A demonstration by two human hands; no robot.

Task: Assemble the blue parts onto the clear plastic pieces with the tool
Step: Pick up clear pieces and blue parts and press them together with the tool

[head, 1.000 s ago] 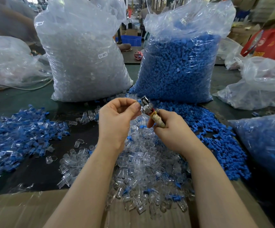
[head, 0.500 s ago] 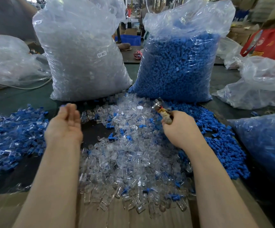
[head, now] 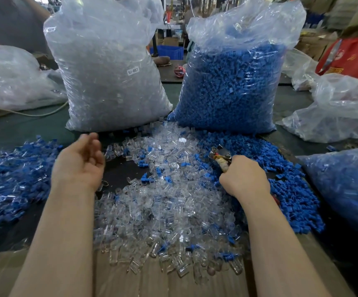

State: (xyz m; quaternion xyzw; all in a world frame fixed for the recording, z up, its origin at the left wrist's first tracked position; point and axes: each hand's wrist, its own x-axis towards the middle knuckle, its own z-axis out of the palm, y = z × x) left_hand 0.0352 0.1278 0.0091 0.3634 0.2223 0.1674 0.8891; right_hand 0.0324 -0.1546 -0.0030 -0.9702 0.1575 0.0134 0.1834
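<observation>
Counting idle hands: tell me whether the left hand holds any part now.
No, the left hand hovers open and empty beside the clear plastic pieces.

The heap of clear pieces [head: 165, 189] fills the middle of the table, with a bare dark strip [head: 120, 170] just left of it where a hand could pass. Behind the heap, the clear bag [head: 107, 82] and blue bag [head: 231, 86] wall off the back. Loose blue parts [head: 289, 185] crowd its right, and mixed pieces [head: 13, 179] lie beyond the strip.

left hand [head: 78, 162] bare | right hand [head: 243, 176] bare | forearms apparently unsleeved
</observation>
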